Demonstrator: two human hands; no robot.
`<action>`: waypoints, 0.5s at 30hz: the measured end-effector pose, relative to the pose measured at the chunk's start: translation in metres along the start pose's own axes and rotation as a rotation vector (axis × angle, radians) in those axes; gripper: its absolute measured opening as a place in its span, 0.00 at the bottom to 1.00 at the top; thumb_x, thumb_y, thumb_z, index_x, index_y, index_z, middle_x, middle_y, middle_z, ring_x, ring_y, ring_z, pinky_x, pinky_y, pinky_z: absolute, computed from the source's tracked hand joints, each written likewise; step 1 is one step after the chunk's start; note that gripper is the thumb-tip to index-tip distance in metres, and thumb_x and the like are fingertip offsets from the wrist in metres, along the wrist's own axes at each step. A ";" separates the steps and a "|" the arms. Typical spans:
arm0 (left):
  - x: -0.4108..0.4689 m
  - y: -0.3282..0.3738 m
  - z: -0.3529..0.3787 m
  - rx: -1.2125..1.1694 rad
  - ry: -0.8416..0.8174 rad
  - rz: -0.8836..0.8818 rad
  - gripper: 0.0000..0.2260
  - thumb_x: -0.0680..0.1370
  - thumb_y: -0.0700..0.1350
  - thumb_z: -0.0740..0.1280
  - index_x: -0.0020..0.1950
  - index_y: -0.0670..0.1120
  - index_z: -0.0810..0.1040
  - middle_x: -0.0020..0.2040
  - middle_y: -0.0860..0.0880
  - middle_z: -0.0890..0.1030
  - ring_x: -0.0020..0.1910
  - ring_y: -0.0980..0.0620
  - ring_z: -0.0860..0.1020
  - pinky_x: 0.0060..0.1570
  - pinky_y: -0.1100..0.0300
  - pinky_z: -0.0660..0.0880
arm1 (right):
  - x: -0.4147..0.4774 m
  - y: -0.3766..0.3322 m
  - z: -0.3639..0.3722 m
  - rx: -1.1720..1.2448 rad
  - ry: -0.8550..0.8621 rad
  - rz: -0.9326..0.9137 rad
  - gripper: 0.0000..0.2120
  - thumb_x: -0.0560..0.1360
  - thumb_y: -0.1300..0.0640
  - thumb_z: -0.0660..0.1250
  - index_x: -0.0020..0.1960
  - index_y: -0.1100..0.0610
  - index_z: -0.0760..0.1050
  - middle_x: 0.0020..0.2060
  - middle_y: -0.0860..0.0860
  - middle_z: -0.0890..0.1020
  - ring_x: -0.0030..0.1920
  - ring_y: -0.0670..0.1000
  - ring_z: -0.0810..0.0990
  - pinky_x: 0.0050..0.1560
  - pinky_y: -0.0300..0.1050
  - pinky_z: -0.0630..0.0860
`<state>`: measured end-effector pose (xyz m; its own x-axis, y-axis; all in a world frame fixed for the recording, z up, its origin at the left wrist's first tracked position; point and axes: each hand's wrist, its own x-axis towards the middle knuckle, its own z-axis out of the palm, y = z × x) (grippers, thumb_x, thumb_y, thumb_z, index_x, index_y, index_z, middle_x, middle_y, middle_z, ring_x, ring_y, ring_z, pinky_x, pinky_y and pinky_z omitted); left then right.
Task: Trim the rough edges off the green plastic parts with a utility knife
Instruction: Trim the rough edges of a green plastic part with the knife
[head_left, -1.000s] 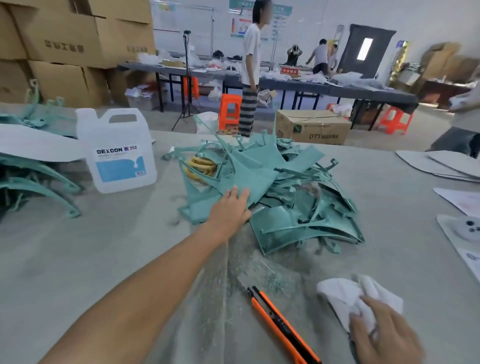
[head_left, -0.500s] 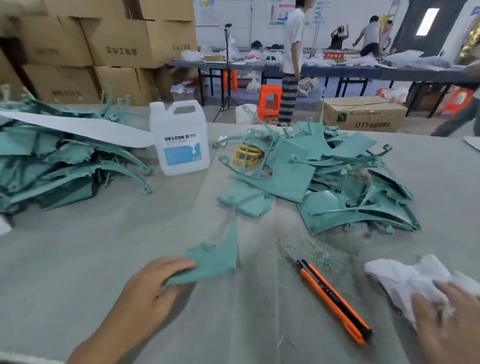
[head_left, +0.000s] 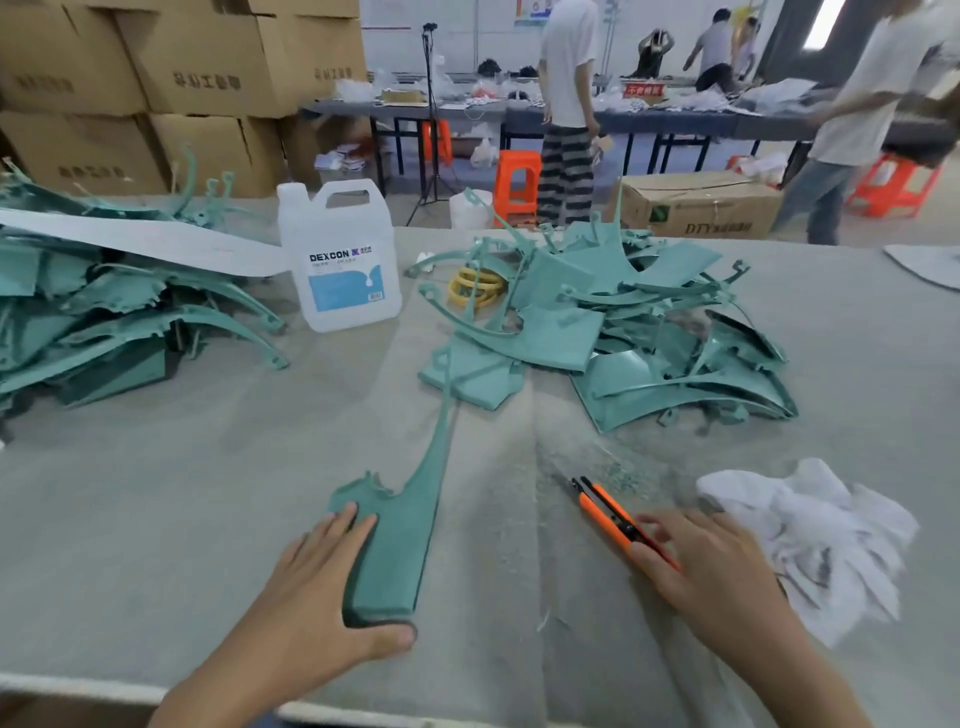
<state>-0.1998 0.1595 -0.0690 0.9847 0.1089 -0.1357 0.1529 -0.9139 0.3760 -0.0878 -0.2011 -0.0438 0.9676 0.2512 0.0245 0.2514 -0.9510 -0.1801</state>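
1. The step in hand, as I judge it, is taking up the tool. One long, curved green plastic part (head_left: 395, 540) with a ragged tab lies on the grey cloth-covered counter (head_left: 156, 493), left of the orange-and-black utility knife (head_left: 605, 514). Its thin tail runs away from the camera.
2. The left hand (head_left: 311, 587) holds that part at its broad near end. Its fingers (head_left: 337, 530) lie close together along the part's left edge, and the thumb hooks round the near end.
3. The right hand (head_left: 717, 577) lies over the near end of the utility knife, fingers spread and blurred. I cannot tell whether they grip the handle or only touch it.
4. Beyond the knife sits a heap of green parts (head_left: 623, 332). Right of the knife lies a crumpled white cloth (head_left: 810, 525). Beyond the knife to the left stands a white plastic jug (head_left: 340, 260).
5. The next move calls for a firm grip on the handle and the blade slid out. The part should then be pinned flat and the edge brought to the ragged tab, cutting away from the left fingers.
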 end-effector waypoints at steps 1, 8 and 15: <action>0.002 -0.004 -0.001 -0.039 0.026 -0.005 0.56 0.62 0.81 0.60 0.82 0.57 0.45 0.81 0.59 0.40 0.79 0.60 0.40 0.77 0.62 0.40 | -0.001 -0.002 0.000 -0.008 -0.003 -0.003 0.17 0.79 0.36 0.61 0.65 0.38 0.74 0.54 0.42 0.81 0.57 0.50 0.76 0.60 0.46 0.67; 0.006 -0.017 -0.012 -0.194 0.525 -0.034 0.27 0.80 0.68 0.54 0.65 0.52 0.78 0.52 0.46 0.86 0.52 0.40 0.83 0.45 0.52 0.74 | -0.014 -0.014 0.003 0.189 0.043 0.059 0.16 0.81 0.46 0.63 0.68 0.44 0.74 0.51 0.47 0.74 0.55 0.55 0.76 0.49 0.47 0.65; 0.015 -0.011 -0.027 -0.589 0.685 -0.227 0.15 0.76 0.63 0.67 0.42 0.51 0.79 0.38 0.58 0.82 0.43 0.47 0.82 0.39 0.53 0.75 | -0.032 -0.014 -0.003 0.397 0.056 0.064 0.12 0.80 0.48 0.65 0.63 0.41 0.75 0.55 0.47 0.73 0.54 0.53 0.77 0.53 0.49 0.70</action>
<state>-0.1844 0.1815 -0.0509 0.7317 0.6392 0.2368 0.1811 -0.5171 0.8365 -0.1220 -0.1966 -0.0387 0.9835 0.1732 0.0521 0.1731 -0.8180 -0.5485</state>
